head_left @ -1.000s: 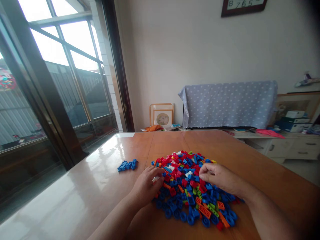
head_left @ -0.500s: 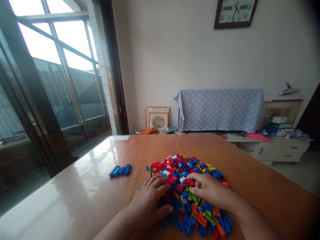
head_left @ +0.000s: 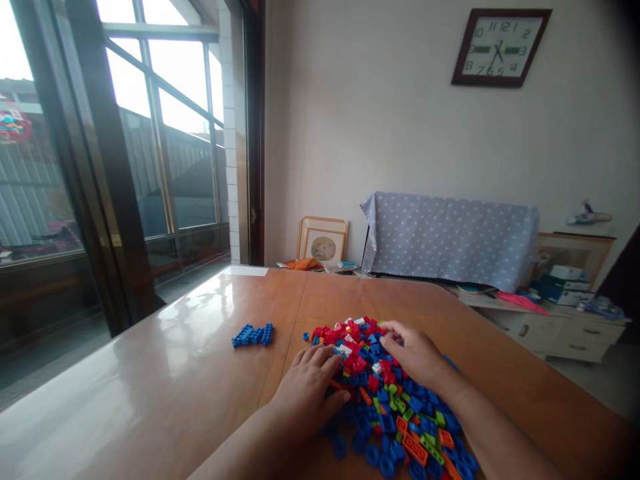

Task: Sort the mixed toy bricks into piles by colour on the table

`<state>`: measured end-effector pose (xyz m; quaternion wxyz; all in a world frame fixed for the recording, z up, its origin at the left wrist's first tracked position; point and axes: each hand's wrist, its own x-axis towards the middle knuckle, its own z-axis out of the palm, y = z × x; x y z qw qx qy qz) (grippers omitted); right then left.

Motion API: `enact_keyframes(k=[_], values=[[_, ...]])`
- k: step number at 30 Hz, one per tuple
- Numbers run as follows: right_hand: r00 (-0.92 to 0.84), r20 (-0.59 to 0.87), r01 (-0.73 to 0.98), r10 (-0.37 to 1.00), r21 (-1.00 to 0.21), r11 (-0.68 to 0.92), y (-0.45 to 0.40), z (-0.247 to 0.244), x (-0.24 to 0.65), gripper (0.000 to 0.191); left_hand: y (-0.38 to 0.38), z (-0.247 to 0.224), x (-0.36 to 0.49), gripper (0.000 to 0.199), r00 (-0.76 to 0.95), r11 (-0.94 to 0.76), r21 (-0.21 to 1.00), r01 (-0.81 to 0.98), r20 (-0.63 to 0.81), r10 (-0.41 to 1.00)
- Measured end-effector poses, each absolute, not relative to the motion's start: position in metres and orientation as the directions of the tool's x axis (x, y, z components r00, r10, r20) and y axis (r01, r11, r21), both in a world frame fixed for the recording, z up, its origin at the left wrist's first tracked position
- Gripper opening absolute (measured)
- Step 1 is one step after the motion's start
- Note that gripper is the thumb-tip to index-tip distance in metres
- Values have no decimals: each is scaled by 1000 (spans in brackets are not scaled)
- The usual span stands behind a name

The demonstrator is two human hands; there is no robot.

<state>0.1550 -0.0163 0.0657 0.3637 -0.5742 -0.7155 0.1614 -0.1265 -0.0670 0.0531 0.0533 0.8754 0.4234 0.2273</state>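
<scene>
A heap of small toy building bricks (head_left: 387, 387) in red, blue, green, orange and white lies on the wooden table, with blue wheel-like rings (head_left: 373, 456) at its near edge. My left hand (head_left: 313, 387) rests on the heap's left side, fingers spread and palm down, hiding the bricks beneath it. At the far right of the heap, my right hand (head_left: 413, 353) touches the bricks with its fingertips. Its thumb and index finger look slightly apart, and no brick shows between them. A joined blue brick piece (head_left: 253, 335) lies to the left, away from both hands.
The wooden table (head_left: 200, 393) has a glossy surface and reflects window light on the left. Behind it stand picture frames (head_left: 323, 241), a cloth-covered object (head_left: 450, 233) and a white cabinet (head_left: 570, 328). A wall clock (head_left: 501, 48) hangs above. A glass door is on the left.
My right hand has moved from the red bricks in the middle to the far side of the heap. My left hand stays on the left side. The camera view has shifted slightly.
</scene>
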Motion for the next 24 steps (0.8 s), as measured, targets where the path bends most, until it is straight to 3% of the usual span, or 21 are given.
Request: enact_keyframes(k=[10,14,19,24], values=[[-104,93,874,990,-467,136,73,88,110,53,-59,42,-139,54,446,-525,278,805,299,843],[-149,24,883,989,-447,144,73,78,99,45,-57,37,-142,53,416,-498,292,816,300,858],[-182,9,892,983,-420,169,56,70,97,30,-54,32,-141,53,386,-473,320,821,298,873],[-231,59,883,971,-407,235,32,73,94,29,-52,31,-141,59,355,-437,334,835,280,892]])
